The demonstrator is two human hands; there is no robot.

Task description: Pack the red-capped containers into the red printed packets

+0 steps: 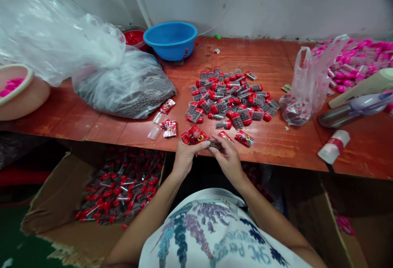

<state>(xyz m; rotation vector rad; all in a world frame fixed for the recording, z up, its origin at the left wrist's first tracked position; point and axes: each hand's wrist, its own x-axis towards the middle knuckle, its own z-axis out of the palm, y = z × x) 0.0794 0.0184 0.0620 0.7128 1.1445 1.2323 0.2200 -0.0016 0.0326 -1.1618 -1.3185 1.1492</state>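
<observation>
Near the table's front edge, my left hand is closed, pinching a red printed wrapper. Close beside it, my right hand has its fingers closed around a small clear container of dark beads, partly hidden by the fingers. The two hands almost meet at these things. Just beyond them spreads a pile of clear red-capped containers filled with dark beads. More red printed wrappers and clear empty tubes lie left of my hands. A wrapped container lies to the right.
A large plastic bag of dark beads rests on the left, near a blue basin and a cream basin. To the right are a knotted plastic bag, a steel bottle and pink-capped containers. Below sits a cardboard box.
</observation>
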